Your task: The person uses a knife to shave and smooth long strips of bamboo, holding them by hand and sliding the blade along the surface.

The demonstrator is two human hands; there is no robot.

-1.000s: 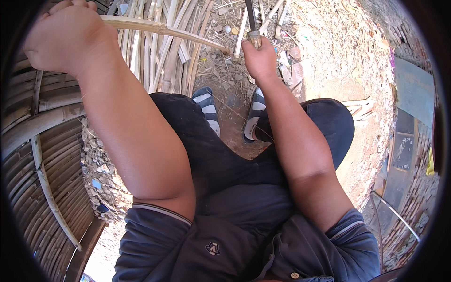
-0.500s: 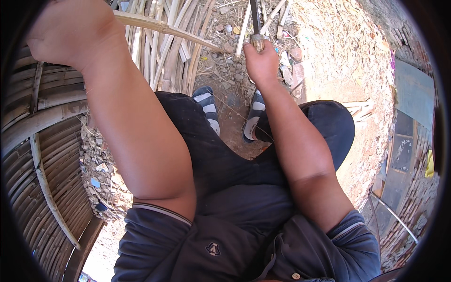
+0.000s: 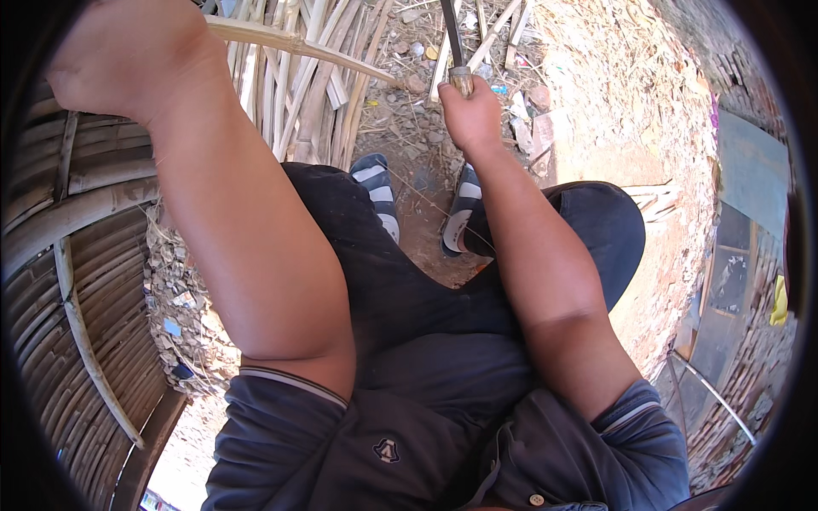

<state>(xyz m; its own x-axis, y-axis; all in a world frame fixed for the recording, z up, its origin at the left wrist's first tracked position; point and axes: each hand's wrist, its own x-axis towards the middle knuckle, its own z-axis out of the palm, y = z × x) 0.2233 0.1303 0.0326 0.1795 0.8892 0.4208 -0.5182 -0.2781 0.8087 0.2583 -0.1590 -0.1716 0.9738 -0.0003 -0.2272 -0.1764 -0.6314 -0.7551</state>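
Note:
In my right hand (image 3: 474, 119) is a large knife with a pale handle (image 3: 461, 83), the fingers wrapped round it. Its long dark blade (image 3: 451, 32) points away from me and runs out of the picture at the top. My left hand (image 3: 128, 55) is raised at the upper left, close to the camera, and its fingers are hidden. A bamboo stick (image 3: 341, 58) comes out from behind the left wrist and slants toward the knife. Whether that hand grips the stick I cannot see. Beneath the stick lies a pile of split bamboo strips (image 3: 298, 111).
A slatted bamboo wall (image 3: 102, 341) rises on my left, with rubble (image 3: 183, 315) along its foot. My feet in striped sandals (image 3: 381, 200) rest on bare earth between my bent knees. Stones and loose strips (image 3: 511, 60) lie ahead. A brick wall (image 3: 733, 417) stands at right.
My right hand has shifted slightly left and toward me, and the blade now tilts more to the left. The left arm has hardly moved.

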